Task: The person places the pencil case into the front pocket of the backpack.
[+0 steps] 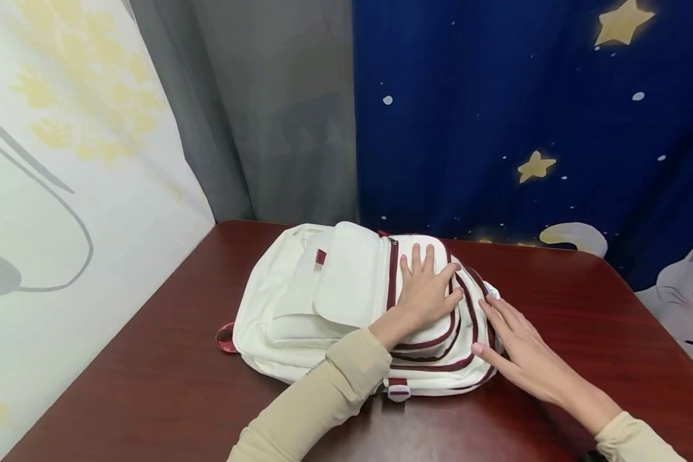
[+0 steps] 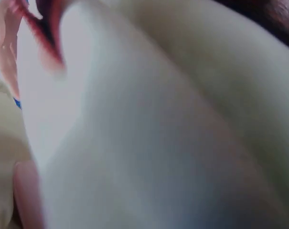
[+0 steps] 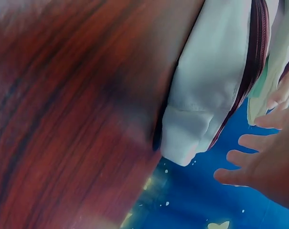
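A white backpack with dark red zippers lies on its back across the table, its front flap facing up. My left hand rests with spread fingers on the front pocket, right of the flap. At the bag's right end, my right hand has its straight fingers along the zippered edge. In the right wrist view, the fingers of the right hand extend beside the bag's white side panel. Blurred white bag fabric fills most of the left wrist view.
The dark red wooden table spreads around the bag. A red loop sticks out at the bag's left end, and a strap buckle lies at its near edge. Behind hang a grey curtain and a blue star-patterned curtain.
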Demonstrator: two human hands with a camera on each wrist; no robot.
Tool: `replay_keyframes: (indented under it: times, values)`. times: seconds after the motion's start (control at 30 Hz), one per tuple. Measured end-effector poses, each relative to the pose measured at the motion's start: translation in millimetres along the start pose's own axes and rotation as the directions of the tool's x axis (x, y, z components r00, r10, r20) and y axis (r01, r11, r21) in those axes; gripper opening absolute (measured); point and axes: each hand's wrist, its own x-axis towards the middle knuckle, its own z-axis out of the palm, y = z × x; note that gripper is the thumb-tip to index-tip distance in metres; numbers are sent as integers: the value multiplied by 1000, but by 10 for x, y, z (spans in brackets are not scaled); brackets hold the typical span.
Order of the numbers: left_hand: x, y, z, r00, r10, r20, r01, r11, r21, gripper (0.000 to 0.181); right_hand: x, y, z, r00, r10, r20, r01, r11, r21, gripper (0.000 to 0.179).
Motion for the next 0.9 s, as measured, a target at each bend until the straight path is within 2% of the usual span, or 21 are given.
replay_keyframes:
  times: [0.03, 0.1, 0.2, 0.3, 0.33, 0.37, 0.43, 0.53, 0.63, 0.73, 0.8, 0.9]
  values:
    - [8, -36, -22, 1000, 9, 14, -8, 999, -53, 44, 10, -12, 19, 1000, -5, 7, 5, 1000, -2, 69]
    - [28, -121, -103, 996, 30, 84, -16, 987, -162, 44, 28, -31, 55, 1000, -11, 27, 11, 1000, 0, 66]
    - [42, -280, -273, 980, 105, 168, -41, 936, -350, 45, 37, -47, 100, 998, -9, 60, 9, 1000, 1, 65]
    - [-39, -493, -477, 963, 193, 190, -86, 884, -460, 48, 30, -53, 129, 997, -4, 83, 4, 1000, -2, 67]
    - [-96, -584, -551, 960, 214, 181, -103, 871, -481, 49, 26, -54, 136, 996, -9, 88, 9, 1000, -2, 69]
    - [-174, -684, -628, 959, 224, 174, -115, 868, -483, 50, 20, -55, 144, 995, -10, 94, 10, 1000, -3, 71]
    - [-379, -914, -761, 958, 233, 169, -134, 880, -455, 54, -14, -63, 157, 994, -5, 111, 6, 1000, -7, 74]
    - [-775, -1279, -865, 959, 223, 173, -151, 923, -353, 64, -111, -77, 167, 993, 5, 120, 0, 999, -38, 81]
    - [-1225, -1606, -852, 966, 175, 187, -132, 966, -224, 78, -208, -89, 179, 993, 9, 116, 1, 996, -85, 87]
    - [-1605, -1850, -796, 979, 96, 180, -73, 989, -130, 96, -222, -100, 183, 992, 13, 122, 0, 995, -103, 93]
    - [-1765, -1964, -751, 983, 58, 172, -42, 994, -99, 106, -189, -107, 173, 990, 30, 141, -16, 995, -99, 93]
    - [-1863, -2065, -692, 986, 41, 161, -20, 992, -126, 116, -111, -123, 135, 983, 61, 173, -47, 995, -87, 92]
